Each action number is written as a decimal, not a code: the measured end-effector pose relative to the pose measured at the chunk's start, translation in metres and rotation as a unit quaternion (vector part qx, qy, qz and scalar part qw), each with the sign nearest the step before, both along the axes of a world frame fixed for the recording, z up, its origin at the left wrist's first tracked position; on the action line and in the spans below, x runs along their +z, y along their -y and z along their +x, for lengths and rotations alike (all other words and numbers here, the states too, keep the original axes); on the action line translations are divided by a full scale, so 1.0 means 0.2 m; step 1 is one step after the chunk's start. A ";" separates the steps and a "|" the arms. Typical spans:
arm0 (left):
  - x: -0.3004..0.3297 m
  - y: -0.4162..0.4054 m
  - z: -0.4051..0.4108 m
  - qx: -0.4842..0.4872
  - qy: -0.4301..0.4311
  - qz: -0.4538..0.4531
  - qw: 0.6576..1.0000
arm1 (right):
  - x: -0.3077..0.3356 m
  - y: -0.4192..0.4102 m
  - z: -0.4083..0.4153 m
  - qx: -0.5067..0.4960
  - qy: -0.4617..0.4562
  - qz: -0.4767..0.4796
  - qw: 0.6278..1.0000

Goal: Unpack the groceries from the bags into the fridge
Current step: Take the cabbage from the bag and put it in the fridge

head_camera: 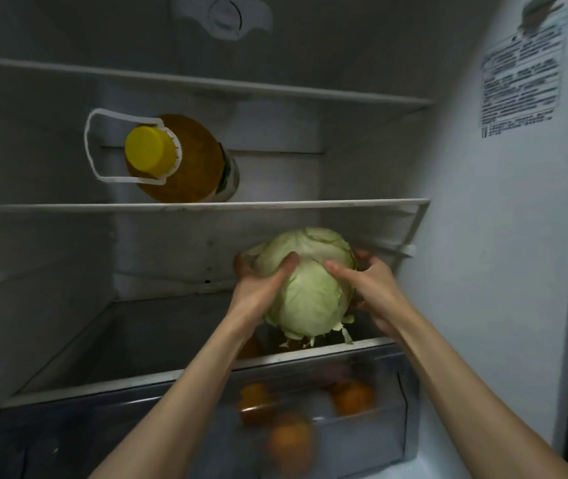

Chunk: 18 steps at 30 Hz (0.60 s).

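Note:
A pale green cabbage is held between both hands inside the open fridge, just above the lowest glass shelf on its right side. My left hand grips its left flank with the thumb across the front. My right hand cups its right flank. The cabbage's stem end points toward me, loose leaves hanging at the bottom.
A bottle of yellow oil with a yellow cap and white carry handle lies on the middle shelf. Several oranges show through the clear crisper drawer below. The fridge's right wall stands close beside the cabbage.

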<state>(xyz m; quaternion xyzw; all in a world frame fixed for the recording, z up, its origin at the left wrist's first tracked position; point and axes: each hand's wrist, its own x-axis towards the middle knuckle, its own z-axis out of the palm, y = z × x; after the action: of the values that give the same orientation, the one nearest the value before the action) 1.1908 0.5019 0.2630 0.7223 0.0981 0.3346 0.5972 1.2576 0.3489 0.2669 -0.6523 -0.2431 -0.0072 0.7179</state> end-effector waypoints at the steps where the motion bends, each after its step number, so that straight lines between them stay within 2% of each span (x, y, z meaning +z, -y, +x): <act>1: 0.01 -0.01 0.03 0.007 -0.006 -0.003 1.000 | 0.00 -0.01 0.02 -0.003 -0.004 -0.007 1.000; 6: 0.03 -0.06 0.14 -0.006 -0.049 -0.012 0.999 | 0.04 -0.05 0.08 -0.012 -0.031 -0.048 0.998; 10: 0.03 -0.07 0.14 0.003 -0.068 0.009 0.998 | 0.03 -0.07 0.08 -0.024 -0.015 -0.077 0.997; 15: 0.05 -0.06 0.01 0.036 -0.140 0.099 0.984 | 0.00 -0.02 -0.01 -0.040 0.058 -0.157 0.985; 18: 0.05 -0.01 -0.12 0.060 -0.154 0.165 0.972 | -0.03 0.02 -0.09 -0.056 0.118 -0.202 0.971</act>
<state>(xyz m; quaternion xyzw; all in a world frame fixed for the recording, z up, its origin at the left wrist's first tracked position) 1.1662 0.5049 0.2723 0.8465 0.1757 0.2656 0.4266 1.2390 0.3450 0.2602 -0.7909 -0.2856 -0.0755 0.5359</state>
